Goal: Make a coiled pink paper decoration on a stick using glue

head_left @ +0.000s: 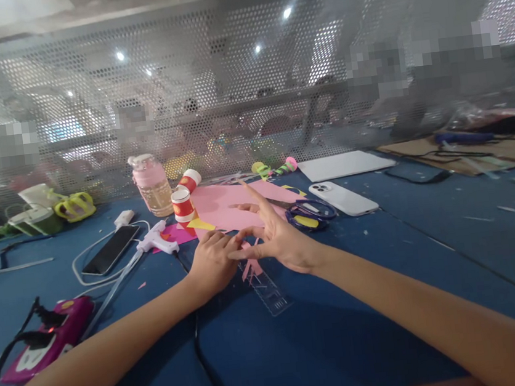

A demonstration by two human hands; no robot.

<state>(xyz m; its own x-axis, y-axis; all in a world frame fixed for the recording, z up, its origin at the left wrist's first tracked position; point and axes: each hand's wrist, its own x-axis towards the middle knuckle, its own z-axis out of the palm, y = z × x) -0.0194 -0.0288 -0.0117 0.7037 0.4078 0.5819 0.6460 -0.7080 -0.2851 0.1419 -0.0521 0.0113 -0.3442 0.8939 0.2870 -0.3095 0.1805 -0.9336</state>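
Your left hand is curled, knuckles up, its fingertips meeting those of your right hand; whether it grips anything cannot be told. Your right hand is open, index finger stretched forward, thumb and other fingers spread toward the left. Right beneath your fingers sits a folded pink paper piece, partly hidden, above a transparent ruler lying on the blue table. Just beyond your hands spreads a pink paper sheet, with blue-handled scissors at its right edge and two red-and-white cups at its left, one upright, one tilted. Farther right you have a white smartphone. On your left are a white glue gun, a black smartphone and, nearer you, a purple power strip. Behind the cups stands a pink-topped bottle; beyond everything rises a perforated metal screen.
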